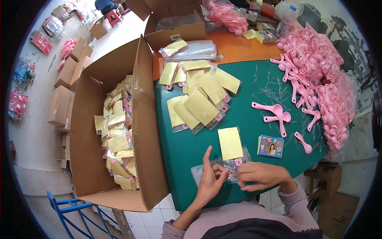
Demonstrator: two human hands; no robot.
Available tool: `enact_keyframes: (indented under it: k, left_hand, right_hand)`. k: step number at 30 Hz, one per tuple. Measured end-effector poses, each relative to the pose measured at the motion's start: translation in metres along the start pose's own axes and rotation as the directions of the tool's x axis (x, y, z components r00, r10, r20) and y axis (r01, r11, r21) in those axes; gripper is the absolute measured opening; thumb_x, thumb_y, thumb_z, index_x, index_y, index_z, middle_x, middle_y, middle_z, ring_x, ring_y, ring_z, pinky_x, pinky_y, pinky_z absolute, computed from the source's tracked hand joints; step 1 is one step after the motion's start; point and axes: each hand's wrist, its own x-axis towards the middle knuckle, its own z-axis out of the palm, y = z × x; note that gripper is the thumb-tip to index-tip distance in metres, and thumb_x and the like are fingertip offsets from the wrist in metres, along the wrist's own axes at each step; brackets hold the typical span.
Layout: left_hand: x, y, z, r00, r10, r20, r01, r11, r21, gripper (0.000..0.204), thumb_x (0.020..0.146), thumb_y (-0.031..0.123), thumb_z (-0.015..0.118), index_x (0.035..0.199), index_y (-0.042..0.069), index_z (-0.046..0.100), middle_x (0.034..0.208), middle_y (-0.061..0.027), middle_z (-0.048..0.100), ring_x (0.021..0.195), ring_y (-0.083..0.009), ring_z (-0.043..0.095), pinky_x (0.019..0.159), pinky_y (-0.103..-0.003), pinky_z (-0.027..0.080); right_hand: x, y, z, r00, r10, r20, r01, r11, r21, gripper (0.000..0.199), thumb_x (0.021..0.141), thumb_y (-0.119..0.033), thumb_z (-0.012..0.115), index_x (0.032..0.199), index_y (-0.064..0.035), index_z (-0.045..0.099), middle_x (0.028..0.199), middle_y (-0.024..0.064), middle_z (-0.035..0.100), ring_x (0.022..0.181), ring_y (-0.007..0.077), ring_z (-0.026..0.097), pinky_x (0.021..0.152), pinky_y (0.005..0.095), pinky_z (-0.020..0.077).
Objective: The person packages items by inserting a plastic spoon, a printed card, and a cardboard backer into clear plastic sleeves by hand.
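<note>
In the head view, the left hand [211, 177] is pointing its index finger up, other fingers curling near the thumb; the right hand [262, 175] is half curling. Whether either is gripping the clear plastic [197, 172] lying between them, below a yellow card [230, 143] on the green table [175, 159], I cannot tell.

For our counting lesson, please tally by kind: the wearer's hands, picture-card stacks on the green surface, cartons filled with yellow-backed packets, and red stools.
Hands: 2, left hand and right hand
Picture-card stack: 1
Packet-filled carton: 1
Red stool: 1
Total: 5
</note>
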Motion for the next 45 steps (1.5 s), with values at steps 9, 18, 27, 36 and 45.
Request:
enact_keyframes:
  k: [9,18,27,36,45]
  left_hand:
    - [0.001,0.009,-0.004,0.993,-0.087,0.081,0.106,0.953,-0.283,0.05,0.085,-0.001,0.054,0.13,0.003,0.032,0.081,-0.0059,0.056,0.08,-0.0127,0.059,0.073,-0.025,0.051]
    - [-0.002,0.017,-0.004,0.994,-0.043,0.096,0.085,0.867,-0.491,0.034,0.088,0.0,0.048,0.121,-0.001,0.039,0.082,-0.0065,0.056,0.082,-0.0165,0.062,0.079,-0.03,0.051]
    - [-0.003,0.016,-0.015,0.97,0.202,0.137,-0.243,0.836,0.493,0.029,0.083,0.003,0.058,0.111,0.003,0.05,0.093,-0.0101,0.061,0.076,-0.0185,0.064,0.069,-0.026,0.051]
    - [0.002,0.011,-0.008,0.984,0.174,-0.019,-0.149,0.891,0.429,0.012,0.08,0.007,0.064,0.088,0.0,0.06,0.082,-0.0075,0.061,0.068,-0.0131,0.062,0.058,-0.024,0.05]
    - [0.003,0.0,-0.003,0.984,0.061,-0.166,0.004,0.931,0.366,0.013,0.082,0.01,0.063,0.086,-0.002,0.058,0.078,-0.0053,0.061,0.069,-0.0091,0.06,0.06,-0.021,0.048]
  right_hand:
    - [-0.129,0.072,-0.138,0.273,0.414,-0.868,-0.811,0.585,0.024,0.021,0.072,-0.006,0.065,0.09,-0.0004,0.056,0.081,0.0125,0.054,0.072,0.0223,0.054,0.065,0.0317,0.0432]
    - [-0.002,0.003,0.029,0.759,0.289,-0.583,-0.353,0.936,0.005,0.045,0.063,-0.003,0.073,0.102,-0.0054,0.05,0.1,0.0101,0.043,0.09,0.0252,0.051,0.077,0.0337,0.0456]
    - [-0.009,0.013,0.033,0.725,0.362,-0.586,-0.272,0.932,0.239,0.015,0.07,0.001,0.068,0.082,-0.0042,0.06,0.097,0.0081,0.043,0.082,0.017,0.053,0.071,0.0281,0.0453]
    - [-0.009,0.014,0.041,0.661,0.566,-0.493,-0.199,0.766,0.612,0.013,0.079,-0.005,0.064,0.088,0.0002,0.057,0.092,0.0074,0.052,0.082,0.0104,0.054,0.068,0.0229,0.0473]
    - [0.017,0.01,0.055,0.337,0.754,-0.564,-0.228,0.647,0.728,0.009,0.083,0.0,0.059,0.086,0.002,0.051,0.07,0.0054,0.058,0.058,0.0081,0.057,0.05,0.0192,0.0471]
